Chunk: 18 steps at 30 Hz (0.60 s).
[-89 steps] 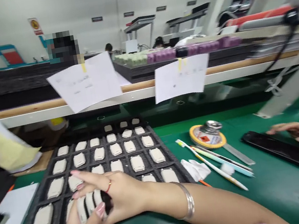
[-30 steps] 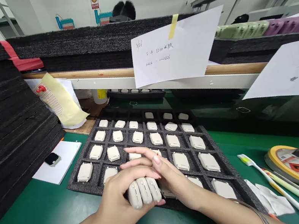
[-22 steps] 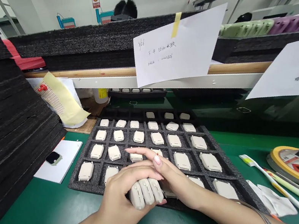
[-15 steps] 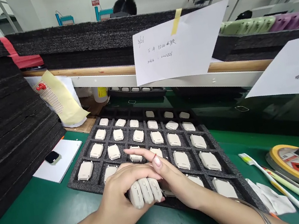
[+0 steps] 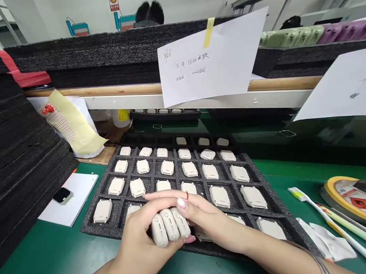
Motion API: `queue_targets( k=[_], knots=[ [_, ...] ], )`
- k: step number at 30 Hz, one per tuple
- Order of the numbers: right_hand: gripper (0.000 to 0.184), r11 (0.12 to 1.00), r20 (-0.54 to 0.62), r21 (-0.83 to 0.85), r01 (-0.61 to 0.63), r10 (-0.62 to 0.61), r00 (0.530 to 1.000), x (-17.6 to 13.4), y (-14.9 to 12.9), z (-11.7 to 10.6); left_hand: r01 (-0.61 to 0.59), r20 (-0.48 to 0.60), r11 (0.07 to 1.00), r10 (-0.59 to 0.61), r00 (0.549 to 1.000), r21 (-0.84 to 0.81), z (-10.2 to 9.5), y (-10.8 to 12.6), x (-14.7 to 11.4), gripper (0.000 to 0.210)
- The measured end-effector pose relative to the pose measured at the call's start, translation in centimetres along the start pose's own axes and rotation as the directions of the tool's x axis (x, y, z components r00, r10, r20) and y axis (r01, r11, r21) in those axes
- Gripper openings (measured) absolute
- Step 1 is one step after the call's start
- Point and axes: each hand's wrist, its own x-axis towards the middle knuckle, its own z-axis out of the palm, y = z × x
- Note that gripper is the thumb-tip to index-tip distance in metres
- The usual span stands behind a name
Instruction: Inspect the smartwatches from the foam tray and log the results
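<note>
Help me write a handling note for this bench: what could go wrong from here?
Three pale cases are bunched in the left hand, with the right hand against it; they might rub together or slip out. The silver bracelet on the right wrist, near the corner of the foam tray, could snag. One case lies askew in its cell, so a bump might dislodge it.

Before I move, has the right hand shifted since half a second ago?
Yes: the right hand has shifted slightly left against the foam tray.
</note>
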Motion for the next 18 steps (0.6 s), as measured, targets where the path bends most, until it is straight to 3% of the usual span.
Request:
queue_targets(
  k=[5, 9, 13, 18],
  knots=[
    [0.053, 0.997, 0.032, 0.067, -0.044, 0.042, 0.999, -0.10, 0.45, -0.23, -0.084, 0.000, 0.995, 0.084, 0.996, 0.044, -0.10, -0.22, -0.11, 0.062],
    [0.049, 1.000, 0.081, 0.016, 0.016, -0.017, 0.997, -0.22, 0.43, -0.57, -0.125, 0.028, 0.991, 0.124, 0.992, 0.050, -0.13, -0.37, -0.09, 0.063],
    [0.051, 0.999, 0.082, -0.039, 0.037, -0.033, 0.996, -0.15, 0.37, -0.76, -0.126, 0.030, 0.991, 0.125, 0.992, 0.042, -0.12, -0.53, -0.09, 0.059],
    [0.052, 0.999, 0.073, -0.018, -0.028, 0.029, 0.997, -0.28, 0.22, -0.58, -0.104, 0.032, 0.994, 0.103, 0.994, 0.036, -0.15, -0.88, -0.25, 0.061]
  ],
)
